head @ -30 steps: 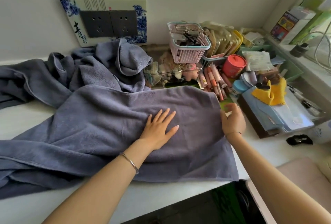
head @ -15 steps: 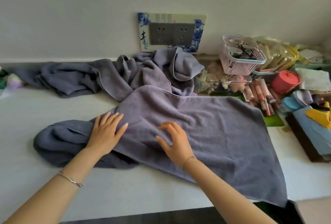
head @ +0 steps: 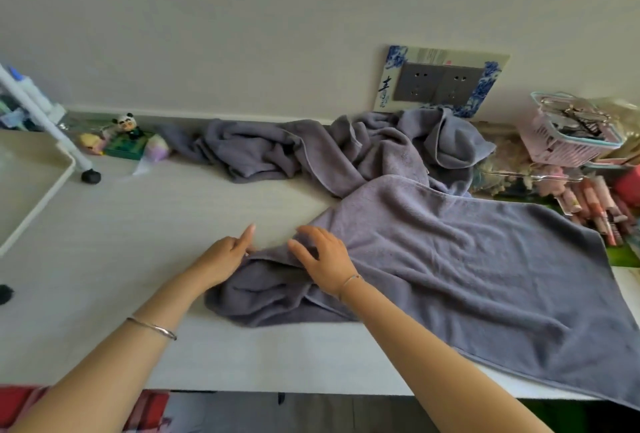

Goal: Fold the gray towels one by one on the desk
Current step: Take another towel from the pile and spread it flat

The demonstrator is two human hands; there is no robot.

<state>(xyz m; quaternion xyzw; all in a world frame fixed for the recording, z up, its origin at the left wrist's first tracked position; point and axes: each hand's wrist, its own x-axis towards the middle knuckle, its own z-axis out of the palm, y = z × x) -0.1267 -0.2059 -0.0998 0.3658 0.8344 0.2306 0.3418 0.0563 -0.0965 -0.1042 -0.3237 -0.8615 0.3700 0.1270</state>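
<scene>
Hands close together at the bunched left end of a large gray terry towel (head: 467, 270). Left hand (head: 227, 256): index finger straight, pointing toward the wall; other fingers curled down at the cloth's edge, touching it. Whether they pinch it, cannot tell. Right hand (head: 323, 259): fingers spread and slightly arched, resting on the towel just beside the left hand, clamped on nothing. Thin silver bangle (head: 152, 328) on the left wrist, finer bracelet (head: 350, 281) on the right.

Towel lies across the pale white desk (head: 121, 224), fairly flat toward the right, its near right corner hanging over the front edge. Its left end is rumpled in folds under the hands. Second gray towel (head: 304, 152) heaped unfolded along the wall behind, touching the first. Above it on the wall, gray double socket in a blue-and-white patterned plate (head: 440, 82). Far right: pink plastic basket (head: 568, 145), row of pinkish tubes (head: 588, 204). Far left by the wall: small panda figurine (head: 125, 123), white rack leg with black foot (head: 90, 176).
</scene>
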